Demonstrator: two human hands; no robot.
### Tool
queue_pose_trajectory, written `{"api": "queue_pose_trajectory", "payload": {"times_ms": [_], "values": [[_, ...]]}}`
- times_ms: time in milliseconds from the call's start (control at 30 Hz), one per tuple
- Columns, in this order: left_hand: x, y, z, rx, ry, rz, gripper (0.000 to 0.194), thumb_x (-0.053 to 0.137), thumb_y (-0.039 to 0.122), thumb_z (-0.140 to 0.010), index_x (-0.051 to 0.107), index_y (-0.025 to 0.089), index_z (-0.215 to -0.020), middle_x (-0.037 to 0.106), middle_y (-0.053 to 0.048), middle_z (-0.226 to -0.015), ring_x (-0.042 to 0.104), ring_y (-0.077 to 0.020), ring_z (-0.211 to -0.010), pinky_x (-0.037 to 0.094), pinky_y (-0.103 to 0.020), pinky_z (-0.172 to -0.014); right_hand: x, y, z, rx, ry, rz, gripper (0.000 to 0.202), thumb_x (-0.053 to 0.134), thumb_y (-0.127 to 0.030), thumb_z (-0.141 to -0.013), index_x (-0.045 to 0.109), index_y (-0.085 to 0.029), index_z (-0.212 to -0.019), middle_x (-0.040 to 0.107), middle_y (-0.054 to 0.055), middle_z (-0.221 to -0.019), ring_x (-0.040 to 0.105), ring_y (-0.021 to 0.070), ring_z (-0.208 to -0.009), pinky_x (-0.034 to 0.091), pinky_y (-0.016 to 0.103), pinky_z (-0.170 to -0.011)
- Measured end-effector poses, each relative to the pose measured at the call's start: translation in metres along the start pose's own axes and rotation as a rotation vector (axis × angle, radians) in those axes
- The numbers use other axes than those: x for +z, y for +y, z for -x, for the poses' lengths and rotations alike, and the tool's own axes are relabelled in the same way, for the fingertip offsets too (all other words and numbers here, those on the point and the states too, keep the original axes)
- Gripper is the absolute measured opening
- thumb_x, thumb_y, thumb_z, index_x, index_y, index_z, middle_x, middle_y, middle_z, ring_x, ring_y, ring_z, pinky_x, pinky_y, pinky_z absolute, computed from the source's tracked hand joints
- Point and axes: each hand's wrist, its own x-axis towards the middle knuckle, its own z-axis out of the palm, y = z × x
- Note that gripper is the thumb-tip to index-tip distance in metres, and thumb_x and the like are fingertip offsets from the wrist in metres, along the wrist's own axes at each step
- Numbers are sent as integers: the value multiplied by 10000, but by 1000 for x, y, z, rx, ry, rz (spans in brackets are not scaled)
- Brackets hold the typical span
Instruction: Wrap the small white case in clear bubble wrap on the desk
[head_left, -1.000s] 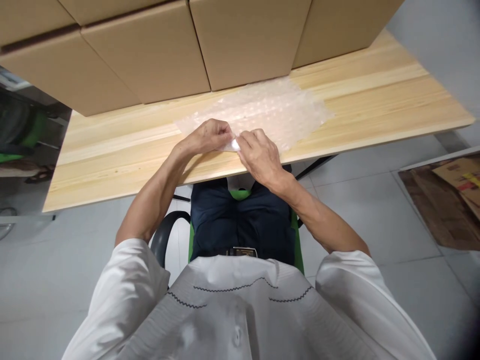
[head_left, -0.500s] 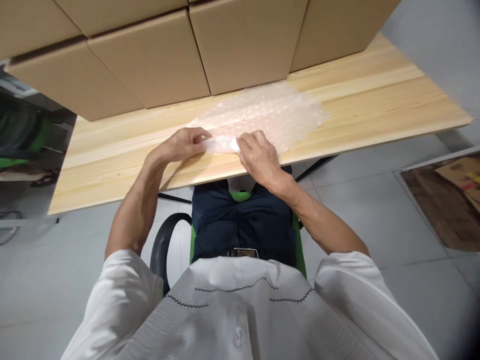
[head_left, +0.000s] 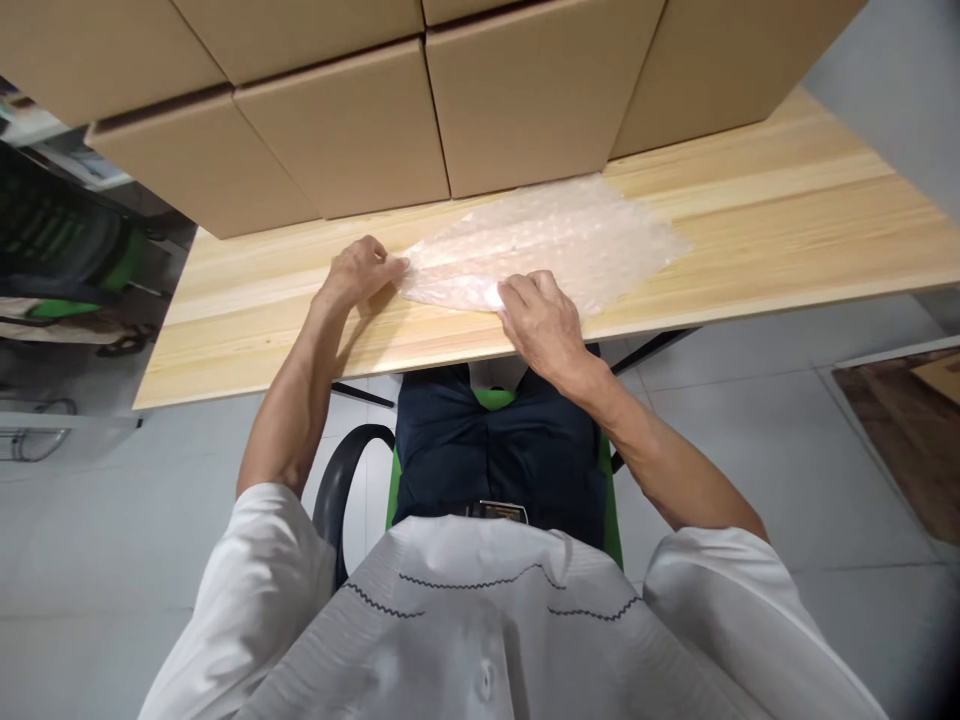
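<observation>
The right hand (head_left: 544,318) pinches the translucent bubble-wrap sheet (head_left: 555,240), likely anchoring it. The left hand (head_left: 361,272) touches its corner; that grip I can't tell.

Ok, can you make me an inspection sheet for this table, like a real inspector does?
Surface: pale wood-grain tabletop.
Job's things: bubble wrap spread on the tabletop; a small white item on its near edge, too covered to identify.
Clutter: brown cardboard boxes stacked along the tabletop's far side.
Left hand: thumb at the left end of the bubble wrap; whether it pinches is unclear.
Right hand: fingers curled on the small white item.
Cables: none certain; a thin dark loop at lower left is too unclear to tell.
Surroundings: black armrest beside the seated person, grey tiled floor.
</observation>
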Motion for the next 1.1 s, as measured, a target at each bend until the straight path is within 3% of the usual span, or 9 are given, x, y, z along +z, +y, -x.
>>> {"api": "queue_pose_trajectory", "payload": {"times_ms": [233,367,500,633,733,833,933,1000,1100], "values": [[-1,25,-6,-36,-68,-65,186,846,283,-805,673,258,-870,634,-20,-767,639,-270,-901,558,-430,-913,-1,-3,-2,41,-15,-44,345,510,-113,-1175,742,-211,-1412,789,200,-1394,599,406,-1297,593,553,-997],[0,25,-7,-61,20,-63,273,885,263,-782,685,254,-968,672,-38,-867,680,-322,-1018,569,-495,-1039,-1,-4,-3,57,-31,-62,325,526,-114,-1169,746,-218,-1385,783,192,-1380,582,400,-1284,569,533,-984],[4,25,-11,-84,-10,-83,219,870,154,-788,679,247,-841,620,-31,-801,674,-328,-1029,546,-495,-1092,-3,-6,-5,57,-49,-16,364,470,-109,-1183,756,-201,-1388,786,201,-1368,567,398,-1277,563,528,-969],[6,26,3,-86,189,99,240,846,163,-931,658,242,-804,625,-18,-784,654,-264,-922,560,-410,-991,-9,-10,-7,60,-99,54,379,445,-109,-1196,759,-156,-1404,791,212,-1382,561,393,-1294,551,520,-977],[13,35,47,-89,365,458,392,847,323,-1052,607,251,-750,602,14,-703,586,-173,-704,545,-302,-749,-11,-11,-7,59,-115,78,384,434,-120,-1211,758,-139,-1418,792,214,-1407,569,388,-1305,553,510,-979],[31,60,110,-123,76,933,402,843,533,-1077,752,224,-837,739,-17,-725,629,-135,-573,556,-274,-604,-9,-10,-5,60,-87,78,380,451,-123,-1204,756,-154,-1429,791,208,-1420,580,387,-1320,562,499,-968],[52,96,157,-228,-283,1303,321,932,445,-998,867,171,-1152,934,-153,-1169,920,-266,-1068,748,-371,-961,-7,-7,-3,59,-56,63,372,488,-118,-1177,752,-163,-1435,789,210,-1417,584,394,-1326,578,503,-982],[63,115,166,-303,-349,1490,256,887,378,-1028,855,149,-1137,918,-190,-1314,894,-299,-1319,704,-410,-1209,-5,-5,-2,51,-50,45,376,505,-119,-1163,748,-153,-1449,786,222,-1421,583,404,-1332,587,514,-996],[69,131,155,-406,-327,1623,197,760,341,-1111,807,152,-1086,874,-211,-1394,821,-315,-1490,632,-437,-1350,-5,-3,-2,40,-42,29,373,518,-130,-1161,755,-138,-1450,788,230,-1417,593,411,-1338,596,521,-1015]]}}
